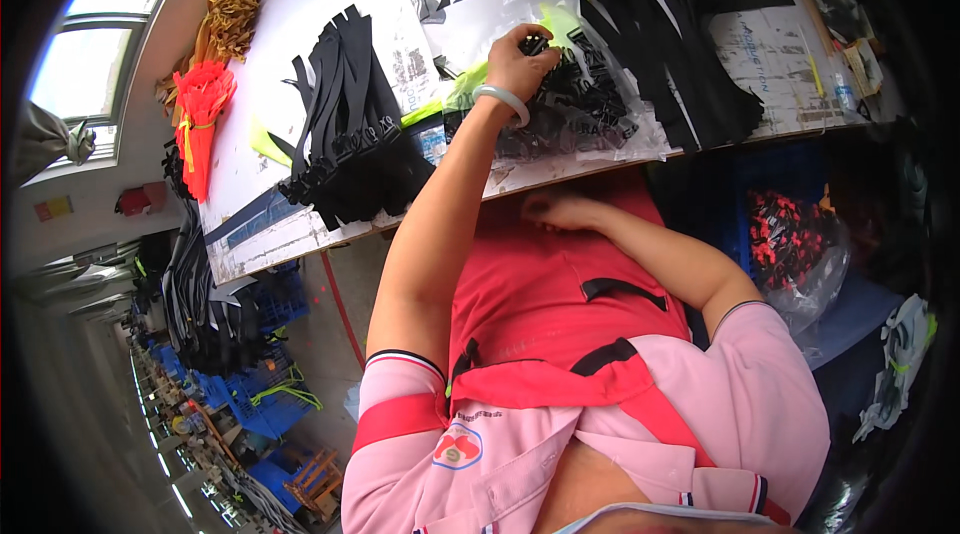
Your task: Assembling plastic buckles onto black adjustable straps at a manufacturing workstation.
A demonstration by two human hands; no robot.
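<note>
My left hand (522, 66), with a pale bangle (503, 99) at the wrist, is over a clear plastic bag (470, 29) on the table. Its fingers curl round small black pieces (534, 44). More black pieces (590, 94) fill the lower part of the bag, and yellow-green material (568, 26) shows by the fingers. At the table's near edge, in front of my red apron (540, 314), my right hand (562, 211) is in shadow with its fingers curled. Whatever it may hold is hidden.
Bundles of black straps lie on the table, one (345, 124) left of the bag and one (680, 44) right of it. Red (203, 124) and tan strap bundles (228, 19) lie at the far left edge. Below right is a bag of red and black pieces (790, 239).
</note>
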